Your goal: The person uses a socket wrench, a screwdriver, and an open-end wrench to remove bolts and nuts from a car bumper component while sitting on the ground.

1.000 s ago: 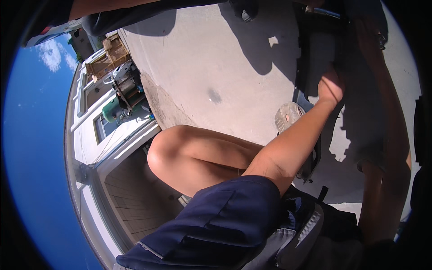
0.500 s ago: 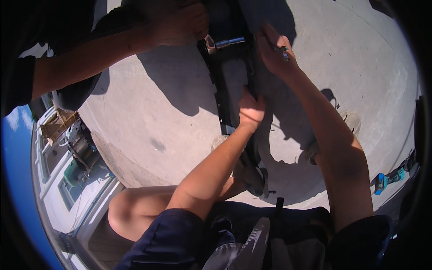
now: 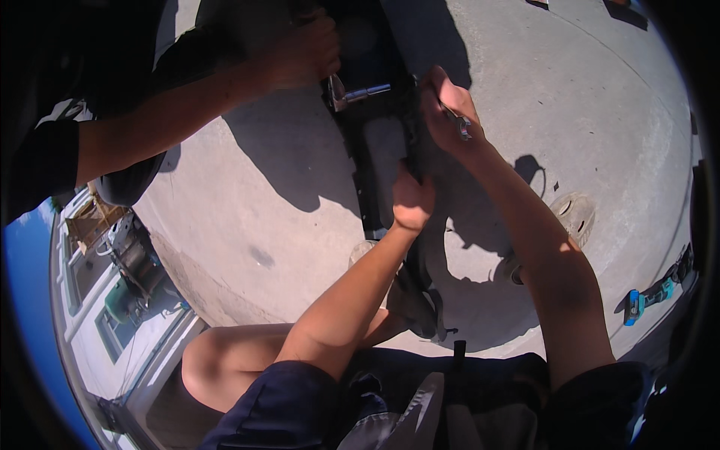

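A long black frame-like part with an opening in it runs away from me over the concrete. My left hand is closed around its right-hand rail. Farther up on the same side, my right hand grips a wrench, whose shiny open jaw sticks out toward my wrist. The wrench's other end is hidden at the black part. Opposite, another person's hand holds a ratchet with a long chrome socket lying across the part.
A teal cordless power tool lies on the ground at the right. One shoe stands beside my right forearm. Deep shadow covers the far end of the black part. Machinery and a white building stand at the left.
The whole view has shifted slightly, with the ground and the black part lower in the picture. The wrench in my right hand has tilted a little. Both my hands keep their holds.
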`<action>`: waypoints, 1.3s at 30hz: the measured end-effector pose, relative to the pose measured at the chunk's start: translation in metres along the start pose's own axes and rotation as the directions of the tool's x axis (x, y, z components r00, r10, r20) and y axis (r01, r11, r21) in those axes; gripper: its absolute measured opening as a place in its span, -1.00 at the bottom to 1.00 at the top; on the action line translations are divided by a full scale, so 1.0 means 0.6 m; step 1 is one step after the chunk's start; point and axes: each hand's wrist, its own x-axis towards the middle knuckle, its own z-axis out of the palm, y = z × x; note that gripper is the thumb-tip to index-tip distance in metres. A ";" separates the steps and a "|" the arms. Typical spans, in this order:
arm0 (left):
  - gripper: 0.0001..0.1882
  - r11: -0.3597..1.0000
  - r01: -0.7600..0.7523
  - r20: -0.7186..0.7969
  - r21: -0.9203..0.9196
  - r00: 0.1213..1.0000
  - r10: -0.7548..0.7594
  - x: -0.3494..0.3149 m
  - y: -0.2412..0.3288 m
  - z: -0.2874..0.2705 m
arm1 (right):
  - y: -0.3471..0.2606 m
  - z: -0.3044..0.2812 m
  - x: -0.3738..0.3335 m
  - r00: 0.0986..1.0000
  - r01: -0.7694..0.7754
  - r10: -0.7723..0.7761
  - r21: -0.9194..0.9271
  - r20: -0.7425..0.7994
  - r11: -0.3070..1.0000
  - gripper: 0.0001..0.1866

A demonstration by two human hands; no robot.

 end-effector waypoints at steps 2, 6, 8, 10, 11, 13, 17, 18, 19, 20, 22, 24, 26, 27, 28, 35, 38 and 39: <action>-0.54 1.000 0.005 -0.006 -0.010 1.000 -0.005 0.000 0.003 0.000 | -0.006 -0.003 -0.004 1.000 -0.017 0.017 -0.028 0.005 0.999 -0.80; -0.55 0.998 0.051 0.018 -0.033 0.999 -0.050 -0.002 0.014 -0.003 | -0.004 -0.005 -0.004 1.000 -0.013 0.012 -0.058 -0.004 0.998 -0.77; -0.56 0.996 0.081 0.006 -0.030 0.997 -0.081 -0.001 0.022 -0.004 | 0.002 -0.002 -0.006 0.999 -0.003 0.001 -0.049 -0.036 0.999 -0.74; -0.57 1.000 0.004 -0.048 -0.015 0.999 -0.005 -0.001 0.000 0.005 | 0.003 -0.002 -0.006 0.999 -0.003 0.001 -0.046 -0.052 0.999 -0.72; -0.57 0.999 -0.032 -0.075 -0.007 0.997 0.031 -0.001 -0.003 0.007 | 0.002 -0.004 -0.008 0.999 -0.012 0.009 -0.048 -0.052 0.999 -0.71; -0.58 1.000 -0.011 -0.055 -0.009 0.998 0.011 0.001 -0.011 0.009 | 0.001 -0.004 -0.007 1.000 -0.011 0.010 -0.066 -0.026 0.998 -0.74; -0.57 0.998 0.037 0.001 -0.046 0.999 -0.037 0.002 -0.007 0.006 | -0.007 -0.028 0.011 0.970 0.198 -0.172 -0.144 0.173 0.970 -0.73; -0.57 0.997 0.078 0.012 -0.025 0.997 -0.077 0.002 0.002 0.004 | -0.016 -0.049 0.025 0.936 0.294 -0.252 -0.154 0.246 0.943 -0.70; -0.57 0.993 0.118 0.023 -0.004 0.993 -0.118 0.002 0.012 0.003 | -0.019 -0.074 0.048 0.924 0.339 -0.267 -0.265 0.273 0.903 -0.66; -0.57 0.986 0.163 0.030 0.017 0.986 -0.164 0.000 0.014 0.000 | -0.032 -0.086 0.066 0.971 0.086 -0.034 -0.216 0.235 0.973 -0.66; -0.58 0.992 0.128 -0.013 0.009 0.992 -0.128 -0.008 0.004 -0.001 | -0.047 -0.089 0.059 0.970 -0.182 0.187 -0.047 0.152 0.982 -0.63; -0.59 0.995 0.097 -0.024 -0.004 0.995 -0.097 -0.008 0.006 0.005 | -0.042 -0.091 0.035 0.998 -0.012 0.018 -0.092 0.067 0.996 -0.65; -0.60 0.997 0.080 -0.013 -0.003 0.997 -0.080 -0.003 0.005 0.010 | -0.036 -0.101 0.034 0.991 -0.096 0.104 -0.099 0.079 0.990 -0.69; -0.60 0.999 0.049 -0.021 0.002 0.999 -0.049 0.000 0.003 0.014 | -0.020 -0.096 0.036 0.989 -0.128 0.132 -0.067 0.063 0.990 -0.71; -0.60 1.000 0.017 -0.028 0.006 0.999 -0.017 0.003 0.002 0.020 | 0.000 -0.090 0.041 0.986 -0.159 0.161 -0.036 0.045 0.987 -0.74; -0.49 0.997 -0.078 -0.034 -0.012 0.996 0.078 0.004 -0.024 0.018 | 0.007 -0.043 -0.032 0.908 -0.376 0.396 -0.149 0.137 0.915 -0.72; -0.53 0.995 -0.012 0.019 -0.101 1.000 0.014 0.005 -0.019 0.019 | 0.008 -0.019 -0.102 0.916 -0.246 0.282 -0.156 0.287 0.957 -0.70; -0.54 0.992 -0.087 0.053 -0.088 0.994 0.092 0.006 -0.054 0.022 | -0.015 -0.007 -0.112 0.892 -0.155 0.197 -0.135 0.407 0.979 -0.69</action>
